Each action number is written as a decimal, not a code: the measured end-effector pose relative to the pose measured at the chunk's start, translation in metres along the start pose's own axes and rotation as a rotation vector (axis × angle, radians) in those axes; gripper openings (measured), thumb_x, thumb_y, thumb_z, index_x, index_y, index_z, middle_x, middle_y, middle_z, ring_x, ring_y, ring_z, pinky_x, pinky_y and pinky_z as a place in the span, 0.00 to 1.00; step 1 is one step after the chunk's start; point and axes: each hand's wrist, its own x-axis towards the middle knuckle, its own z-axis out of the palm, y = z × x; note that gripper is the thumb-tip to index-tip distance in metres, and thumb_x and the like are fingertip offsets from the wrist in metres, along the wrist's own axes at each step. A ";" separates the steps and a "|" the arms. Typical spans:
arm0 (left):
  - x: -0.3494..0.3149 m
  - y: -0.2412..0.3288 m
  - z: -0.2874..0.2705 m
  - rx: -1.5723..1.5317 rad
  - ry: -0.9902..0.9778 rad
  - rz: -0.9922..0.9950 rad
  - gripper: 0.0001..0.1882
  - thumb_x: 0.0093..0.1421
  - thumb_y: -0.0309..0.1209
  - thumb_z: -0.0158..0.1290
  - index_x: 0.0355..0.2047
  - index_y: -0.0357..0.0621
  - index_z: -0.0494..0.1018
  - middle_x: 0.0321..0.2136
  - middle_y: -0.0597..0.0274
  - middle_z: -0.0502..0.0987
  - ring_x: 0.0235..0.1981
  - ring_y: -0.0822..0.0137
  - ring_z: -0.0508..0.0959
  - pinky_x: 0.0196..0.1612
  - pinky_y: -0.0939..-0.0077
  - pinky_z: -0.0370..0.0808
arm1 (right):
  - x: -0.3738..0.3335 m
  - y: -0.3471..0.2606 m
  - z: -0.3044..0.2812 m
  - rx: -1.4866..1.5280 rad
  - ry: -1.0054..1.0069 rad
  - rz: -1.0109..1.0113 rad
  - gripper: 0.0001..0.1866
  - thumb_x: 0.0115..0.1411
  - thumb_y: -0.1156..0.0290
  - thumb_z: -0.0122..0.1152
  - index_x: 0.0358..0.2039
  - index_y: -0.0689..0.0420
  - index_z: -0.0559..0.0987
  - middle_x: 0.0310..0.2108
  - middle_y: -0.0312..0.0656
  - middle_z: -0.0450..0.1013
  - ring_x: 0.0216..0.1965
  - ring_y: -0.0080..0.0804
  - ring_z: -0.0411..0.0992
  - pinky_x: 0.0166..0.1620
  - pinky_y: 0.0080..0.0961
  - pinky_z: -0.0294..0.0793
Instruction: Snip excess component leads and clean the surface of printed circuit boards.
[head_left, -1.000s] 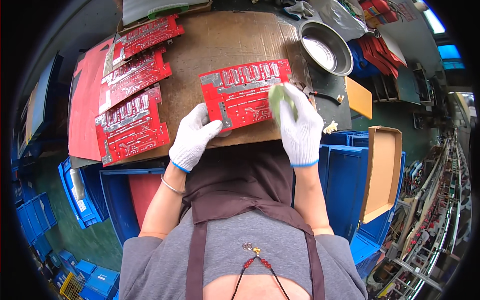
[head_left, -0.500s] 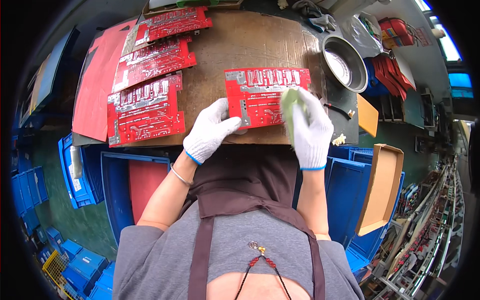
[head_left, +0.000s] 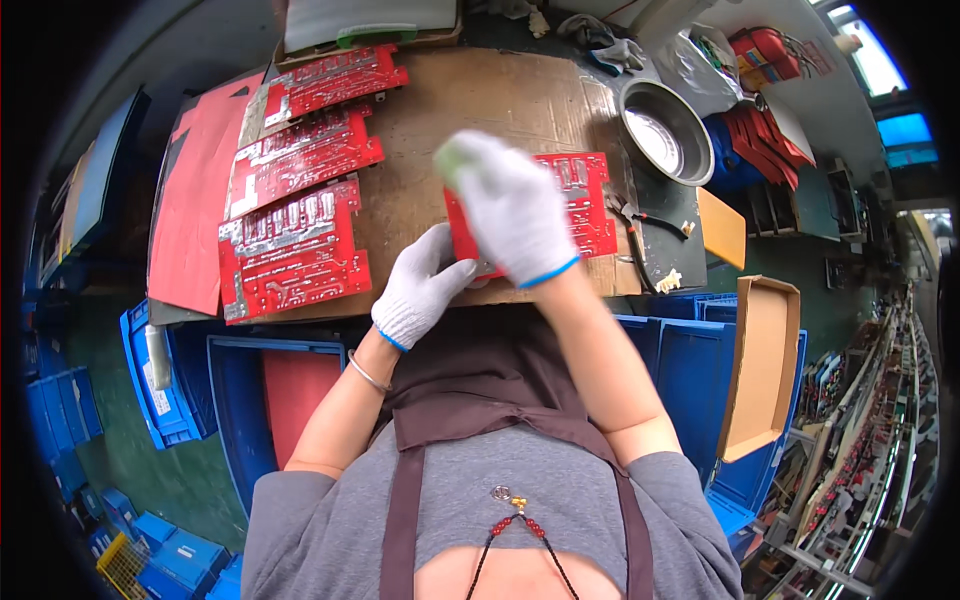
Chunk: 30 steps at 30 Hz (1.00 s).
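Red boards (head_left: 295, 245) sit staggered down the left edge of the tabletop (head_left: 674, 203). Left hand (head_left: 420, 290) pinches another board (head_left: 590, 212) by the near edge; right hand (head_left: 515, 210) has a blurry green pad (head_left: 452, 163) gripped over it. Pliers (head_left: 628, 213) and a bowl (head_left: 660, 140) sit toward the right edge.

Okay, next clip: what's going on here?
A gloved person is handling a red circuit board. The left hand grips its lower left edge; the right hand, blurred, holds a green pad near its upper left corner. Three more red boards lie to the left, and a metal bowl stands to the right.
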 end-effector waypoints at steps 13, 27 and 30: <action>0.004 -0.007 0.003 -0.167 0.000 0.012 0.26 0.65 0.21 0.54 0.63 0.29 0.66 0.51 0.51 0.79 0.48 0.64 0.81 0.52 0.66 0.82 | -0.021 0.047 -0.057 0.131 0.157 0.355 0.15 0.64 0.74 0.63 0.51 0.59 0.83 0.41 0.47 0.84 0.40 0.33 0.83 0.46 0.29 0.81; 0.002 -0.011 -0.001 -0.174 0.021 0.020 0.25 0.66 0.22 0.55 0.62 0.28 0.67 0.51 0.51 0.79 0.49 0.63 0.81 0.52 0.66 0.82 | -0.044 0.033 -0.055 0.211 0.132 0.377 0.16 0.65 0.75 0.64 0.53 0.61 0.82 0.43 0.47 0.84 0.42 0.27 0.81 0.48 0.25 0.80; 0.000 -0.006 0.001 -0.139 0.013 0.033 0.24 0.66 0.23 0.56 0.60 0.28 0.67 0.50 0.51 0.79 0.48 0.63 0.81 0.52 0.67 0.82 | -0.024 -0.012 -0.014 0.280 -0.050 0.199 0.15 0.64 0.75 0.62 0.51 0.58 0.82 0.44 0.54 0.82 0.45 0.46 0.83 0.49 0.34 0.81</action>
